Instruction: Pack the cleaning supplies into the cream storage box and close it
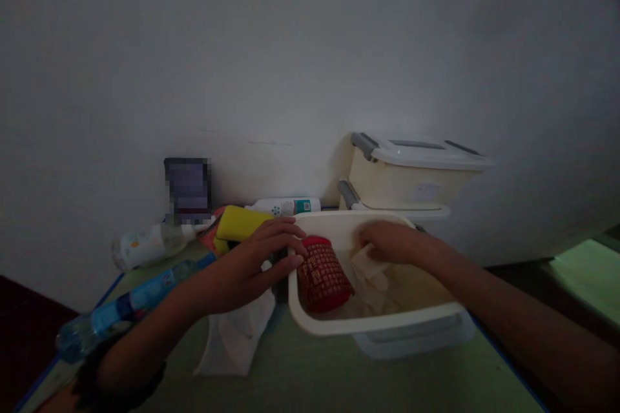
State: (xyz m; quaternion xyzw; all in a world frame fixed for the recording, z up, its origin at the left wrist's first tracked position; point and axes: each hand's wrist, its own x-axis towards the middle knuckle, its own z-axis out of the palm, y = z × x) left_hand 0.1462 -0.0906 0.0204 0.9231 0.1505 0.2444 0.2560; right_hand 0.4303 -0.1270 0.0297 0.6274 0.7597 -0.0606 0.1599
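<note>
Nearest in, a dark fluffy band [121,374] rings the left forearm, low over the greenish surface [310,377]. A crumpled white bag or cloth [237,339] lies just beyond, and off to the left there's a blue-labelled plastic bottle [138,300], flat on its side and partly behind that forearm.

Now to the middle, and here's the action! A cream plastic basin [378,324] sits with a translucent tub [416,343] showing under its near right side. The left hand [274,248] is at the basin's left rim, fingers loosely parted, fingertips reaching over the edge beside a red patterned container [325,276], which stands tilted inside against the left wall. The right hand [387,242] is down in the basin, fingers bent at a pale cloth [372,271]; they're hidden and blurred, so whether they pinch it can't be told. That cloth hangs in loose folds, just right of the red container.

Further back, a clear bottle with a white label [150,246] lies left of a yellow packet [242,222]. A white bottle [290,206] lies along the wall [290,64], a pixelated dark panel [188,187] stands to the left, and a lidded storage box with grey latches [402,184] is stacked on another box [402,211] at the right.
</note>
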